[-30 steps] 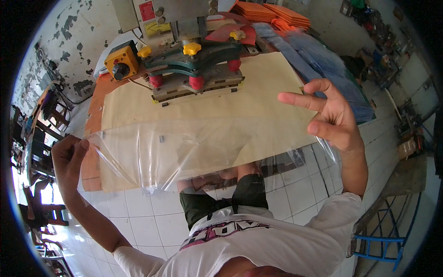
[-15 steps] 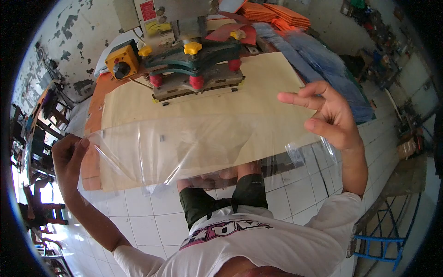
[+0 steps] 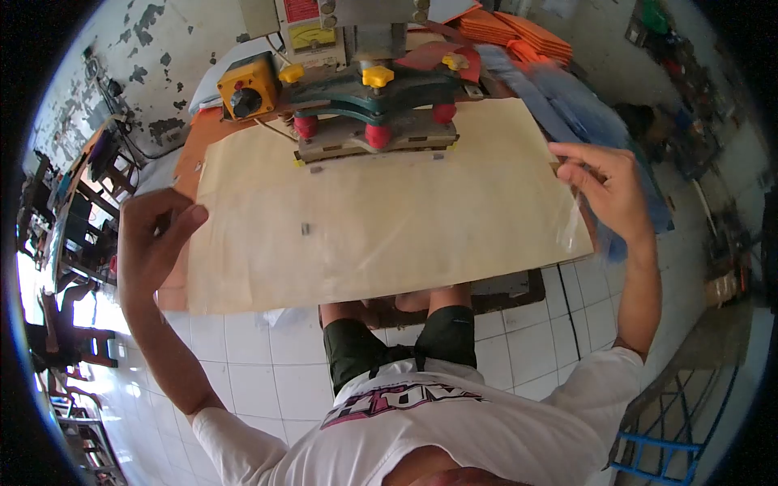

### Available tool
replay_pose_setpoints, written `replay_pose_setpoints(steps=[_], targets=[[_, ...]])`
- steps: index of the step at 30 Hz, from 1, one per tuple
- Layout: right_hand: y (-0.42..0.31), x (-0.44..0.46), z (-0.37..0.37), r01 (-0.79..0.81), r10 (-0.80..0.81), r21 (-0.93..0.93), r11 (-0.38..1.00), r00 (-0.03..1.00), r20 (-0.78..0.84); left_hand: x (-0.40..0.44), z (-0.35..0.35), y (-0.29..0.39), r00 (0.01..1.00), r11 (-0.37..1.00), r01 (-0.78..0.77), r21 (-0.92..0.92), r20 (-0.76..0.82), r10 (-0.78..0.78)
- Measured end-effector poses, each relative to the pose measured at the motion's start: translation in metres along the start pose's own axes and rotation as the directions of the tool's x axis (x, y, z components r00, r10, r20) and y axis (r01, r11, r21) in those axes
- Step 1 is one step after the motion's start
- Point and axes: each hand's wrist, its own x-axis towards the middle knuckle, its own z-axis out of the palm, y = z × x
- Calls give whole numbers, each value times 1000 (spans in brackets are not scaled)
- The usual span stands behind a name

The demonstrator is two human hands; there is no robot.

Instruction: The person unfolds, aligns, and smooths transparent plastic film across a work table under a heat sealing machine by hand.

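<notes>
Film [image 3: 382, 243], clear, over cream sheet [image 3: 506, 123] on worktop [image 3: 195, 151]; left hand [image 3: 166, 235] pinching film by worktop's left edge; right hand [image 3: 606, 190] half-curled by right edge, grip unclear.

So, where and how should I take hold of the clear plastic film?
I'd pinch the clear plastic film at its left and right ends, coming from the outer sides. It looks thin and limp, spread wide over the cream sheet, and the press head stands behind its middle, so the ends seem easier to reach.
</notes>
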Motion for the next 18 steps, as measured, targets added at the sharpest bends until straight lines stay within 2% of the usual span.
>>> replay_pose_setpoints(steps=[1,4,5,6,8,9,10,11,12,13,14,15,16,17,18], targets=[[4,3,-1,-24,22,-50,998,999,-36,5,1,9,999,998,-20,61,-23,22],[5,14,-8,-83,73,-142,986,995,-74,22,8,10,994,999,-11,48,-110,17],[4,17,-11,-121,107,-189,974,991,-81,28,2,20,996,984,73,162,-60,-64],[7,20,-12,-117,103,-188,975,991,-82,32,4,23,996,984,74,164,-63,-65],[12,24,-11,22,-79,-250,968,972,-220,41,9,24,991,982,0,187,-132,25],[13,26,-11,24,-81,-250,968,972,-220,45,10,18,985,969,-15,247,-163,56],[13,27,-10,61,-165,-348,936,947,-277,48,13,15,985,969,-15,248,-164,57],[13,29,-10,89,-251,-444,892,913,-322,51,16,13,948,953,-115,281,-255,189],[15,30,-11,89,-252,-445,891,912,-322,53,17,12,887,924,-208,322,-336,317],[19,31,-11,132,-350,-523,842,872,-342,55,17,12,886,924,-208,321,-337,317],[21,31,-12,168,-446,-599,783,823,-351,57,17,11,833,891,-256,375,-382,400],[24,30,-13,169,-447,-600,782,823,-351,57,17,11,770,852,-296,431,-419,480],[28,28,-15,188,-531,-684,704,779,-333,57,16,11,770,852,-296,432,-420,480],[31,27,-17,199,-611,-761,617,731,-304,55,15,10,702,793,-328,514,-429,568],[34,25,-17,199,-612,-761,617,730,-305,54,15,8,628,725,-350,594,-425,652]])
